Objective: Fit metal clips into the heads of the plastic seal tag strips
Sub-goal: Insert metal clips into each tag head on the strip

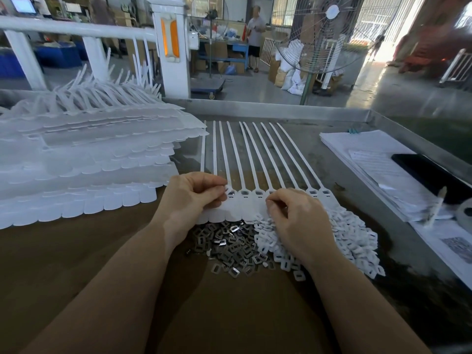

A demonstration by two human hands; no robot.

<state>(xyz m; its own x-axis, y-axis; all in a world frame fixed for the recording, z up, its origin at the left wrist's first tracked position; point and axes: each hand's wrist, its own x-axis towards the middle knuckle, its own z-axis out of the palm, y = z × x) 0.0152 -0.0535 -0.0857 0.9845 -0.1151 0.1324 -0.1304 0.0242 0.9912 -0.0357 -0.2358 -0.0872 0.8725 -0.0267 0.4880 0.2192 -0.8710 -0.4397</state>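
L hand (194,192) + R hand (288,213) pinch strip heads (251,198).

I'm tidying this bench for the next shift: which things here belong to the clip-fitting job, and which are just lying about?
Part of the job:
- white plastic seal tag strips under both hands
- heap of small grey metal clips
- left hand, right hand, both at the strip heads
- big stack of white tag sheets

Lying about:
- pile of white paper sheets
- black flat phone-like slab

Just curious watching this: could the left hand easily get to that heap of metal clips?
Probably yes: the metal clips lie uncovered just below the left hand, nothing between them.
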